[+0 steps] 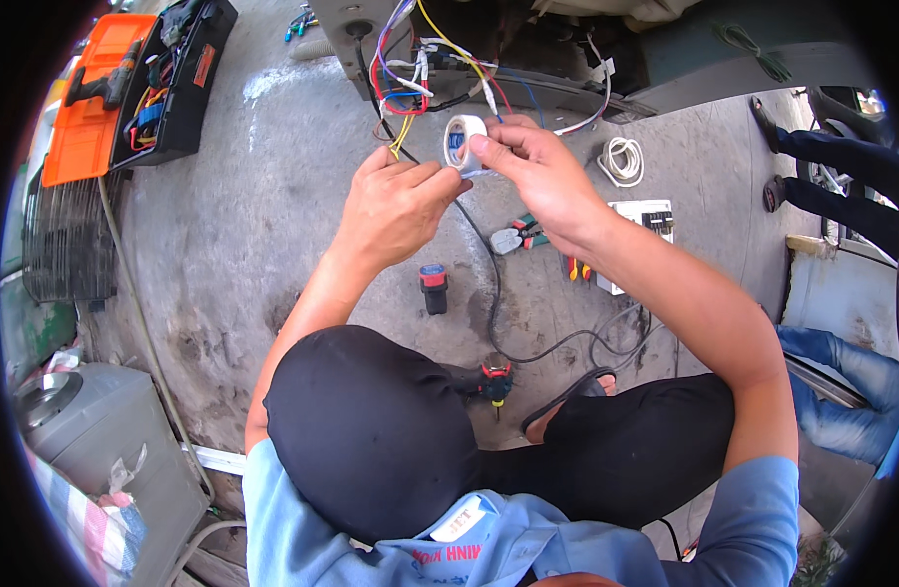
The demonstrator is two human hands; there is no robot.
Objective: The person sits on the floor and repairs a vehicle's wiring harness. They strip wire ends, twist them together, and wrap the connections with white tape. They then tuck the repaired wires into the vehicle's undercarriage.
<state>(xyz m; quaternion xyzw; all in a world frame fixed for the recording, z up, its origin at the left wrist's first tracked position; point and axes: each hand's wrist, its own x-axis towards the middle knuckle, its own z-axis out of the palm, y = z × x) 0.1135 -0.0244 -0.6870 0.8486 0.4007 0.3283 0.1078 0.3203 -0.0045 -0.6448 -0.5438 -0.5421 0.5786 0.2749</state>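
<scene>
Right hand: while its thumb presses the near rim and the other fingers sit behind, the right hand [547, 181] has a narrow hold on the tape roll.
Tape roll [468, 127]: white, upright on edge, hole facing left; up between both hands, in front of the wires.
Left hand: the left hand [395, 201] is curled, thumb and forefinger pinched together just beside the roll's lower edge; can't tell what's between them.
Wires: yellow wires [407, 129] just beyond the left fingers; red, blue and purple ones above, some with white-wrapped ends.
Metal frame [340, 18]: grey, top of view, wires hanging in front.
Floor, centre: battery pack [434, 291], red-and-black power tool [495, 377] near a sandal, black cable [493, 293] winding between.
Floor, right: pliers [509, 240], coiled white cable [607, 162], white box [648, 209] with black switches.
Upper left: black toolbox [197, 108], orange lid [95, 54], drill [114, 83] lying on lid.
Far right: another person's dark-trousered legs [846, 157].
</scene>
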